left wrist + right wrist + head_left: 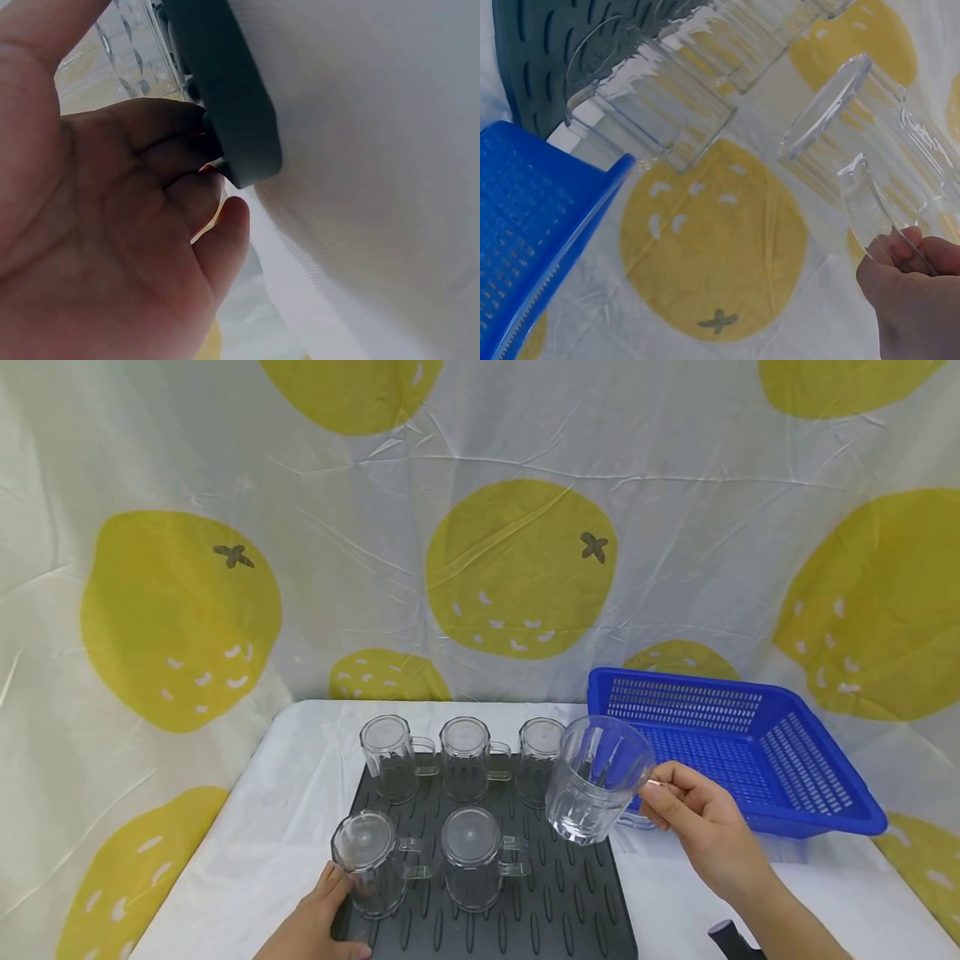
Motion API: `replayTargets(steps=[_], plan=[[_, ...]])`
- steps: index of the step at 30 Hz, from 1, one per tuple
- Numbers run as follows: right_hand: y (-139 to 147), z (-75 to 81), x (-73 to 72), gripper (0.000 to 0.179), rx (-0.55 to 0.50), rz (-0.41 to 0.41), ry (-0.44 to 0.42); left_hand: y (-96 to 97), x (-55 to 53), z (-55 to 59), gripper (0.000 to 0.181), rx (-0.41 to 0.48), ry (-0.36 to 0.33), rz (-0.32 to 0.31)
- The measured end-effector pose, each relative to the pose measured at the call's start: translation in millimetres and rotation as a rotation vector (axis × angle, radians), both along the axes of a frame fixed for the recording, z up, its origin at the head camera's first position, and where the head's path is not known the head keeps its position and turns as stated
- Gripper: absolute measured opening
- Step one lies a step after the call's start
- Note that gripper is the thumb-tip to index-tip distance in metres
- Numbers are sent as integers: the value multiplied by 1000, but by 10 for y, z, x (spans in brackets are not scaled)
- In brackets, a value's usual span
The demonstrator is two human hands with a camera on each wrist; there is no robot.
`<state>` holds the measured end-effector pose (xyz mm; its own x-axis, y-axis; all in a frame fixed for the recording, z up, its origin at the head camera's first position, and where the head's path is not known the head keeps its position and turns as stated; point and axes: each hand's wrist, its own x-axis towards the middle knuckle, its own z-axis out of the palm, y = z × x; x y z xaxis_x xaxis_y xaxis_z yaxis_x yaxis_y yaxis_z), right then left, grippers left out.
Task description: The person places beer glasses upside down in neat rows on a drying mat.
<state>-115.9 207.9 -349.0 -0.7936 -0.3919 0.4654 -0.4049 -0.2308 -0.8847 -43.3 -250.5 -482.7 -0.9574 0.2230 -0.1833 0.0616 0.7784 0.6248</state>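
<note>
My right hand (701, 831) pinches the handle of a clear glass mug (592, 785), tilted in the air over the mat's right side with its mouth upward. In the right wrist view, that mug (885, 127) shows beside the right hand (915, 285). Several like mugs stand upside down on a dark ridged drying mat (555, 902), including a front-left mug (372, 868) and a front mug beside it (474, 860). The back-right mug (534, 760) is partly hidden by the held one. My left hand (315, 918) touches the mat's left edge with loosely bent fingers (187, 199).
A blue perforated plastic basket (810, 777) sits right of the mat on the white-covered table (277, 802). A curtain with yellow fruit prints (517, 568) hangs behind. Near my right forearm is a black object (731, 939), cut off by the frame's lower edge.
</note>
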Motion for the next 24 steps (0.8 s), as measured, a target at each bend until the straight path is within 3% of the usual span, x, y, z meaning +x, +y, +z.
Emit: replayTargets(steps=[3, 7, 11, 13, 17, 19, 22, 24], plan=[[-22, -8, 8, 22, 21, 0, 8, -9, 1, 10, 98, 28, -44, 36], [-49, -17, 2, 21, 49, -4, 15, -76, 48, 66, 104, 67, -56, -3], [-54, -35, -11, 19, 46, 10, 28, -167, 135, 332, 102, 76, -31, 0], [-52, -43, -16, 19, 40, 12, 37, -191, 181, 530, 100, 53, 62, 42], [-42, -54, -31, 20, 27, 13, 45, -156, 239, 985, 93, 6, 430, 79], [-38, -54, -36, 22, 29, 14, 43, -89, 227, 1221, 92, 26, 565, 69], [-33, -56, -35, 24, 32, 14, 30, 69, 166, 1525, 92, 78, 633, 12], [-34, -56, -34, 24, 39, 15, 23, 187, 109, 1636, 90, 107, 645, -57]])
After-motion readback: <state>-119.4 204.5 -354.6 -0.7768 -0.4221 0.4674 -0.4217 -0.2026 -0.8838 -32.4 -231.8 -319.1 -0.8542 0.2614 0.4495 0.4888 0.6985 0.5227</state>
